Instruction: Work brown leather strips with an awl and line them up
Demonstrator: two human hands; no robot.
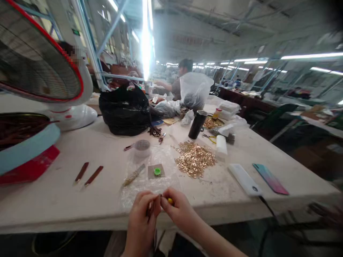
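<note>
Clearly, in the head view, the fine work sits right at the fingertips. The left hand [143, 218] is closed around a dark reddish-brown piece [149, 208], mostly hidden by the fingers. The right hand [179, 208] has its thumb and finger pinched, with a small yellow item [170, 201] showing between them; I cannot tell what it is. The two sets of fingertips meet, or nearly so, at the near edge of the table [211, 200].

For work this small, it seems best to let the left hand grip firmly while the right makes slight, controlled movements. Resting the wrists against the table edge would probably cut down shake, and turning the piece outward would uncover the spot the fingers hide.

Just beyond the hands, a green cup [157, 171] stands on a square card [150, 176], near enough to be knocked by a careless knuckle, so low, short movements look wise. A brush-like tool [133, 175] lies ahead of the left hand, on clear plastic sheeting [125, 200]. Ahead and to the right of the right hand is a heap of gold-coloured rings [195, 159]; well left of the left hand lie two brown strips [93, 176].
</note>
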